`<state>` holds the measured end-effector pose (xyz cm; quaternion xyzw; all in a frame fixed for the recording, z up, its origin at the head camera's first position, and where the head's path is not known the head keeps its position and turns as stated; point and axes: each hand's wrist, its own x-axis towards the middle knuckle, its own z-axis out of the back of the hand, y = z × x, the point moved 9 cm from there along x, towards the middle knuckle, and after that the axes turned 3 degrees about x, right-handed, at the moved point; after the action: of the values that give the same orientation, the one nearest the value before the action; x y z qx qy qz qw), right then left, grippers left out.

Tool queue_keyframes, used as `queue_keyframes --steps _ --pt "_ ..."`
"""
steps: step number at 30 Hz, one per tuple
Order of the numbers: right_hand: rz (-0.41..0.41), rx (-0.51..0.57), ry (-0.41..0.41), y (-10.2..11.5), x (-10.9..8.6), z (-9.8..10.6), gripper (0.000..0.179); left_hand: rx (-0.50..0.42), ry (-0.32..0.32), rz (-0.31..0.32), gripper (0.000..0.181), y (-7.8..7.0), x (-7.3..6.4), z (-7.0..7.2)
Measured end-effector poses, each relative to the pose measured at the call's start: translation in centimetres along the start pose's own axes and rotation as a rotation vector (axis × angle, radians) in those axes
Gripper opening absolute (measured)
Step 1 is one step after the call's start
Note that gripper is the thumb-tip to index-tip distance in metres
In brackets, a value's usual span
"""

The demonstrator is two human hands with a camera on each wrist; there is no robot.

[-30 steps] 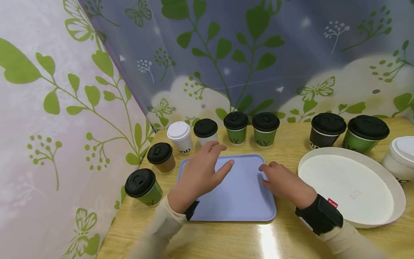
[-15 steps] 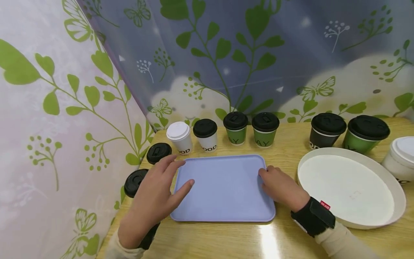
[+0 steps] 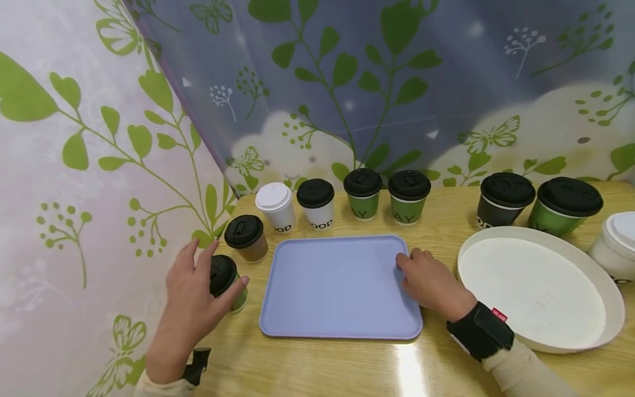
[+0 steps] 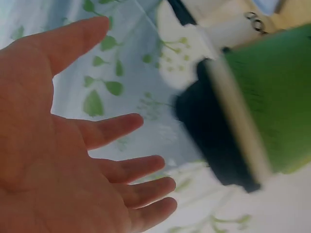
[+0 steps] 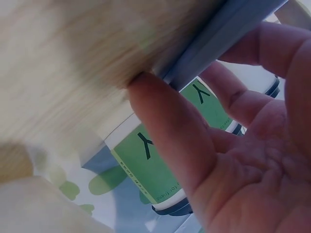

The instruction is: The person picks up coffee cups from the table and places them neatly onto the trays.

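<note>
Spread and relaxed, my left hand (image 3: 188,300) is beside the front-left green cup (image 3: 223,271) with a black lid, partly covering it in the head view. The left wrist view shows a gap between those fingers and the cup's lid (image 4: 218,131). My right hand (image 3: 430,280) pinches the right rim of a lavender rectangular tray (image 3: 342,286), which lies flat on the table with nothing on it. In the right wrist view, the thumb and fingers sit on either side of the tray's edge (image 5: 214,51). A brown cup (image 3: 253,245) with a black lid stands just behind the green one.
Behind the tray stand a white-lidded cup (image 3: 276,207), a black-lidded white cup (image 3: 317,204) and two green cups (image 3: 363,198). A round white tray (image 3: 536,292) is to the right, with a black cup (image 3: 503,201) and others around it. Patterned cloth borders the wooden table.
My left hand has moved left and toward the front, from over the lavender tray to the front-left green cup. My right hand has closed on the tray's right rim.
</note>
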<state>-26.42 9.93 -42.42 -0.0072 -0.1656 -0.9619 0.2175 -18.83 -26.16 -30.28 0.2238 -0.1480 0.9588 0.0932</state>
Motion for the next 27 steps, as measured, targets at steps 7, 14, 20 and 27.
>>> queue_keyframes --steps 7,14,20,27 --pt "-0.020 -0.012 -0.001 -0.1 -0.1 -0.1 0.016 -0.020 0.071 0.047 0.093 2.0 -0.9 -1.6" --pt "-0.021 -0.024 -0.008 0.0 -0.1 0.1 0.016 -0.031 0.099 0.073 0.090 2.6 -0.9 -2.5" --pt "-0.012 -0.028 -0.018 0.0 -0.2 0.2 0.016 -0.055 0.162 0.127 0.089 3.2 -0.8 -3.5" --pt "-0.013 -0.036 -0.007 -0.1 -0.2 0.1 0.017 -0.078 0.188 0.149 0.085 3.7 -1.0 -4.2"
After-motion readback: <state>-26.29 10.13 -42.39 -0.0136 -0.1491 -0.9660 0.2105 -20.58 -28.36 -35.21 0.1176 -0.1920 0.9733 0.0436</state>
